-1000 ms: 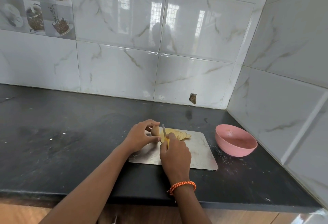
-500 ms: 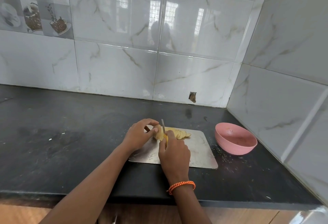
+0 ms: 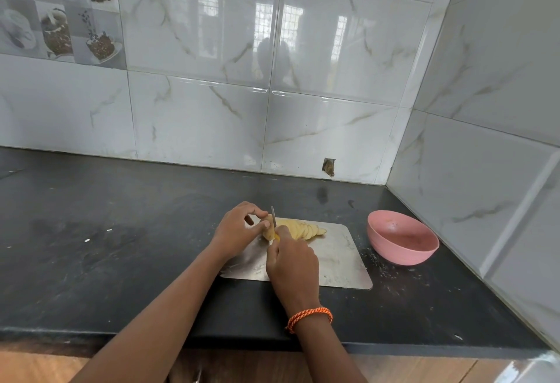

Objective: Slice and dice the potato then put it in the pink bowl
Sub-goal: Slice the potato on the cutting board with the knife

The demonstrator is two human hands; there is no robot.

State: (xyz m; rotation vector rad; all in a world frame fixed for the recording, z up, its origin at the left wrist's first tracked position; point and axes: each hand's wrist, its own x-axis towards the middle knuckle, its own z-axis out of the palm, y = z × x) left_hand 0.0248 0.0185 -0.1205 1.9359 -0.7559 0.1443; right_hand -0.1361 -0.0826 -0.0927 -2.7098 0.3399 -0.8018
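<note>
- On the metal cutting board, near the middle of the dark counter, your potato lies partly cut: the uncut end sits at the left, and a fanned row of slices leans away to the right.
- Your left hand pinches the uncut end between thumb and curled fingers, its fingertips just beside the blade.
- Your right hand is wrapped round the handle of the knife, whose thin blade stands upright against the stub; the handle itself is almost wholly hidden.
- The pink bowl waits on the counter to the right of the board, apart from it, with no potato in it.
- Judging by this, you are late in the slicing, with dicing and the transfer not yet done.
- Mind the shrinking stub: with so little left to hold, the blade could slip onto your left thumb if the piece rolls.
- Watch the smooth metal board too; it may skid on the counter under a hard push.
- Loose slices could slide apart or off the far edge when you stack them for dicing.
</note>
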